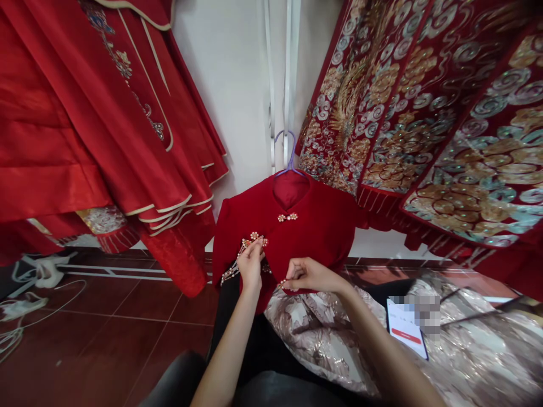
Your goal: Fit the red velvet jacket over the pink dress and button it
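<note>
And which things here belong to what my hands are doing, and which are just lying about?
Seemingly in use:
- red top
- purple hanger holding it
- beaded ornament at left fingers
- small ornament at right fingers

Just lying or hanging about:
- phone
- shiny fabric under it
- white cords
- red garments hanging left
- embroidered garments hanging right

A plain white wall (216, 73) rises behind slim white upright poles (289, 56), with red garments (63, 124) hanging to the left and heavily embroidered ones (424, 113) to the right. Below, glossy dark-red floor tiles (102, 350) with pale joints carry loose white cables (12, 339) at far left.
</note>
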Demonstrator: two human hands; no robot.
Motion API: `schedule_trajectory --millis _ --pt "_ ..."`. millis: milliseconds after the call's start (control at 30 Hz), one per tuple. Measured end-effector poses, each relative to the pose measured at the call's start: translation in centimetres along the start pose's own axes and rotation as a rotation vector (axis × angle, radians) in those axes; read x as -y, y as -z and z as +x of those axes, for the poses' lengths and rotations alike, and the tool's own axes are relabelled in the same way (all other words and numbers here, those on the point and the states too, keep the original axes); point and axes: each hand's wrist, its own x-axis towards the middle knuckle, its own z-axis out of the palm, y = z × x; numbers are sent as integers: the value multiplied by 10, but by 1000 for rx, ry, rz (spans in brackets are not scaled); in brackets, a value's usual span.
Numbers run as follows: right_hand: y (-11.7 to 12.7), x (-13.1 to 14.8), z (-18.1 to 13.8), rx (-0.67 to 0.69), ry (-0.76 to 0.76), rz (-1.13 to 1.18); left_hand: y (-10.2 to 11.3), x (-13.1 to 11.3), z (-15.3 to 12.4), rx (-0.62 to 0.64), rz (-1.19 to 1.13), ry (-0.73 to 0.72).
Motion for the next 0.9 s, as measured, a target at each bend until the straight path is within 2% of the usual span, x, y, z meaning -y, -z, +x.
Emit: schedule_trajectory --millis 133,233,300,367,433,533,667,767,900 --pt "-3 -2 2 -10 6 -11 -3 2 4 -50 8 18" --pt "-1 0 1 -1 5 -21 -10 -3 5 19 115 -9" --pt "4 2 -3 43 -6 -32 -18 -12 5 133 254 -166" --pt "10 6 -9 89 -28 -51 -29 -25 5 269 454 -411" --pt "16 9 -15 103 -49 -72 -40 -38 7 380 729 -662" --pt "21 14 -22 83 -57 -94 -55 -54 16 472 1159 -966" --pt "27 20 -27 86 -64 -118 -68 -68 31 618 1445 -1192" --pt "33 27 -32 64 -63 -131 -75 -77 37 712 1506 -1319" --pt "45 36 -44 -41 -35 -192 -82 -82 42 841 1530 -1506"
